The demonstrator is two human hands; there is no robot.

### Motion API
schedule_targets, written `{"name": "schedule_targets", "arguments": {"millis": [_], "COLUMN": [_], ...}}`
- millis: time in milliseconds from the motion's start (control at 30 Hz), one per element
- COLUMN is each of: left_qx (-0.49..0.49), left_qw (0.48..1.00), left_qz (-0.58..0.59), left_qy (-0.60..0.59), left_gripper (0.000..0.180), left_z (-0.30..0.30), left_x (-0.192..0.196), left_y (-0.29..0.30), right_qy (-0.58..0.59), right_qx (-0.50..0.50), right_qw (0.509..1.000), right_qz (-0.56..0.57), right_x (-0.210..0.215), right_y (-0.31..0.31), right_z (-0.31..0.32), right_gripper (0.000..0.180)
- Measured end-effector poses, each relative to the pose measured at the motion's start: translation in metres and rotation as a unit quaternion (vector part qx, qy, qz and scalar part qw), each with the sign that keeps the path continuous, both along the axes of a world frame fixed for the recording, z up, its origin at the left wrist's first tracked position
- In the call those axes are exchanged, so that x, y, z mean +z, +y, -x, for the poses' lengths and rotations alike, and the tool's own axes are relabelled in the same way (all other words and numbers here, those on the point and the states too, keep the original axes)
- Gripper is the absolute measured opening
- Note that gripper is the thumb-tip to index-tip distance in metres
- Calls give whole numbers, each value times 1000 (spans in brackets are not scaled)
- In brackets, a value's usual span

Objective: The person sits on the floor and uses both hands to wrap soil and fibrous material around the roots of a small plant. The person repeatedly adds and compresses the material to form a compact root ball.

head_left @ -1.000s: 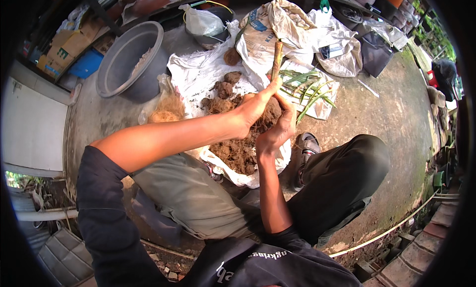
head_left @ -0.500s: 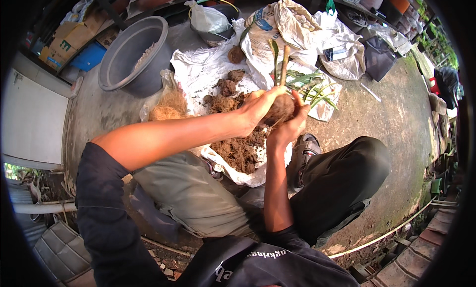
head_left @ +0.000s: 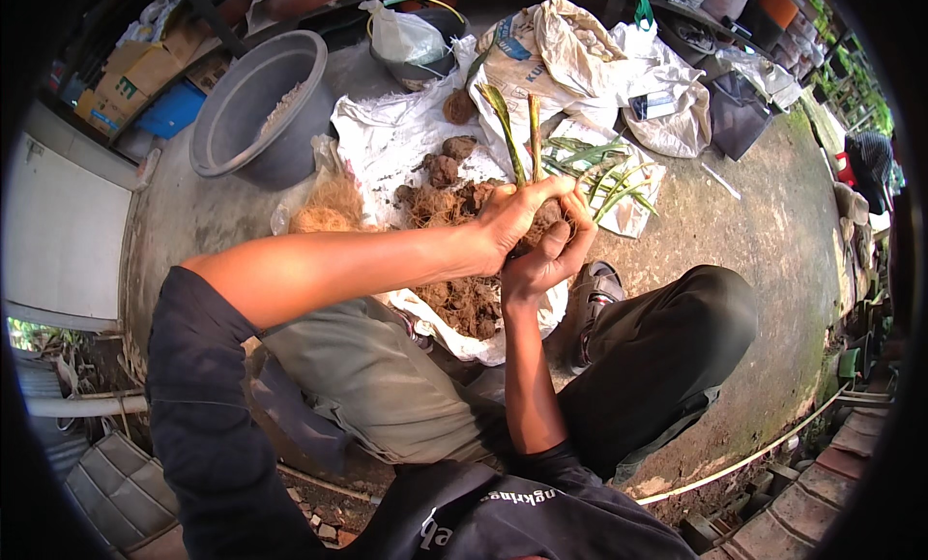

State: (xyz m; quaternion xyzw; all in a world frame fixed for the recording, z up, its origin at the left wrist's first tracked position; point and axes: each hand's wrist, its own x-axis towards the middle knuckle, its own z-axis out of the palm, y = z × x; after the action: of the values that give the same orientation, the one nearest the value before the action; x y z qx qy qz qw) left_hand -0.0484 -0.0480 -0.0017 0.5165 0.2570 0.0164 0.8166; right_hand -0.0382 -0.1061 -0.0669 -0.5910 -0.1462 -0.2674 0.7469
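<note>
Both my hands hold a plant with a brown, fibrous root ball (head_left: 543,223) above a white sack. Two cut stems (head_left: 535,139) rise from it, a green-yellow one on the left and a browner one on the right. My left hand (head_left: 512,220) is closed round the base of the stems and the top of the ball. Cupping the ball from the right and below is my right hand (head_left: 553,255), its fingers wrapped about it. Much of the ball is hidden by the hands. Beneath them lies dark, rooty soil (head_left: 464,304) on the white sack (head_left: 372,139).
Cut green leaves (head_left: 609,178) lie to the right of the stems. Brown clumps (head_left: 445,168) and coconut-like fibre (head_left: 329,207) sit to the left. A large grey tub (head_left: 217,125) stands far left. Filled sacks (head_left: 565,47) and a dark bucket (head_left: 445,62) are at the back.
The stems have shifted left and tilted leftward as the root ball turned. My right hand's fingers now wrap further round the ball, and less of it shows.
</note>
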Motion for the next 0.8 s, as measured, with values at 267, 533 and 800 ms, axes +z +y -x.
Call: {"name": "schedule_targets", "arguments": {"millis": [267, 533, 800], "left_qx": [37, -22, -53], "left_qw": [995, 999, 998], "left_qz": [-60, -38, 32], "left_qy": [70, -8, 21], "left_gripper": [28, 44, 49], "left_z": [2, -13, -7], "left_x": [-12, 0, -1], "left_y": [3, 21, 13], "right_qy": [105, 126, -14], "right_qx": [52, 137, 13], "right_qw": [992, 981, 998], "right_qz": [-45, -46, 60], "right_x": [-14, 10, 3], "right_y": [6, -16, -1], "right_z": [4, -18, -6], "right_gripper": [27, 49, 38]}}
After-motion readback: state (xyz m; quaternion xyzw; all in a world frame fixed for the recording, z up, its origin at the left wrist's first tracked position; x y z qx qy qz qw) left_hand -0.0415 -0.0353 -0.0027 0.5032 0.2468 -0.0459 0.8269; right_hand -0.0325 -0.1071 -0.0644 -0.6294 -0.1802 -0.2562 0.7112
